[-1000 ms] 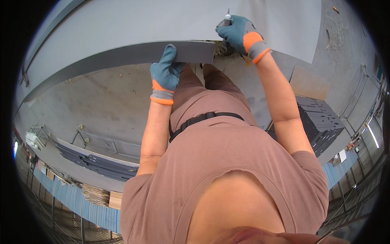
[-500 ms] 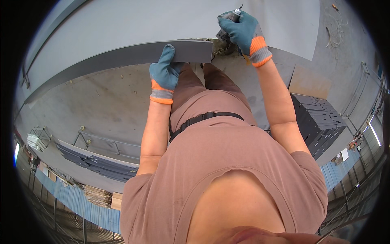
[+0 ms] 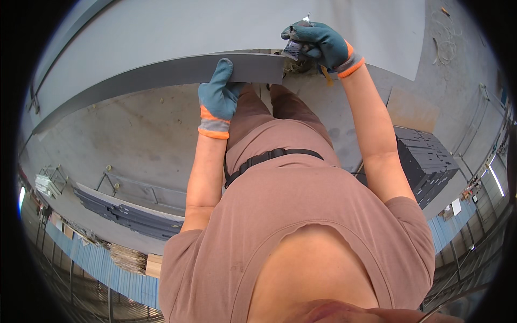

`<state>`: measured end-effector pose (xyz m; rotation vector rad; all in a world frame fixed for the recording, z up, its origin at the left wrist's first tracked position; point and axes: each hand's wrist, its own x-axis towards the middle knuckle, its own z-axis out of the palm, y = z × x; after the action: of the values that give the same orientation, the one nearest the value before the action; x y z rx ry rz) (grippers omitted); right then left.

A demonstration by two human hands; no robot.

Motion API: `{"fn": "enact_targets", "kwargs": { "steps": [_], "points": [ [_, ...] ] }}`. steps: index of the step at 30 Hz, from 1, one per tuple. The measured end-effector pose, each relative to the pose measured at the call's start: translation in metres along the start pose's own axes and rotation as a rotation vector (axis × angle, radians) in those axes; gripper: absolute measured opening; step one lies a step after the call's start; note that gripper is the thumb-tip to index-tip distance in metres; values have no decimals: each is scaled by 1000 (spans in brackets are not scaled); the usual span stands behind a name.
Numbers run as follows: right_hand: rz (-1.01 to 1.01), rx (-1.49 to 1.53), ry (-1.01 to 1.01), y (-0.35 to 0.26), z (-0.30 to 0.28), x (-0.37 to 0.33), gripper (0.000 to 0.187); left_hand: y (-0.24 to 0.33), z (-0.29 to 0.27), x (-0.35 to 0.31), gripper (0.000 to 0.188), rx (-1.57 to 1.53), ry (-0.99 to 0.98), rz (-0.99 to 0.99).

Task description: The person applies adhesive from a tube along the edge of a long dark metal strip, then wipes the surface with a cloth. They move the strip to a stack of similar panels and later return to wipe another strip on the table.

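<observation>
My left hand point(image 3: 218, 97), in a blue-green coated glove with an orange and grey cuff, grips the near edge of a long dark grey metal strip point(image 3: 161, 72). Its thumb lies over the strip's face, and the fingers go underneath. Beyond the strip's right end, my gloved right hand point(image 3: 322, 44) is closed round a small handheld tool point(image 3: 292, 50) with a greyish body, a pale collar and a thin pointed tip facing away from me. The glove covers much of it, so its exact kind is unclear. A wide light grey panel point(image 3: 204, 27) extends behind both hands.
To my right stands a stack of dark grey panels point(image 3: 428, 159) beside a tan board point(image 3: 412, 110). A loose pale cable point(image 3: 446, 46) lies on the floor at far right. More dark panels point(image 3: 126, 215) and a metal rail point(image 3: 140, 185) are at lower left.
My right hand has turned and shifted slightly down with the tool, whose tip has moved left. My left hand and the strip have barely moved.
</observation>
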<state>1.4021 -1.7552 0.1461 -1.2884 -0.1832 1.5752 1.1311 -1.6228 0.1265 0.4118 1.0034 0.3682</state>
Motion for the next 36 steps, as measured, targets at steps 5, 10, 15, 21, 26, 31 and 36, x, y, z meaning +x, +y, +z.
{"fn": "enact_targets", "kwargs": {
  "steps": [5,10,15,21,26,31,36],
  "points": [
    [-20,2,-10,5,6,12,27,4,2,-6,22,-18,11,5],
    [10,39,-37,9,6,23,27,7,0,-8,23,-27,-20,7],
    [212,388,-116,13,3,26,26,10,4,-11,23,-31,-29,7],
    [258,448,-80,21,6,35,26,12,7,-11,22,-24,-21,-3],
    [270,444,-142,20,5,36,29,13,12,-14,22,-20,-7,-4],
    [292,384,-153,17,6,36,33,15,13,-16,22,-18,-13,-13],
    [291,395,-112,15,12,33,39,15,12,-17,23,-26,-20,-5]
  ]
}}
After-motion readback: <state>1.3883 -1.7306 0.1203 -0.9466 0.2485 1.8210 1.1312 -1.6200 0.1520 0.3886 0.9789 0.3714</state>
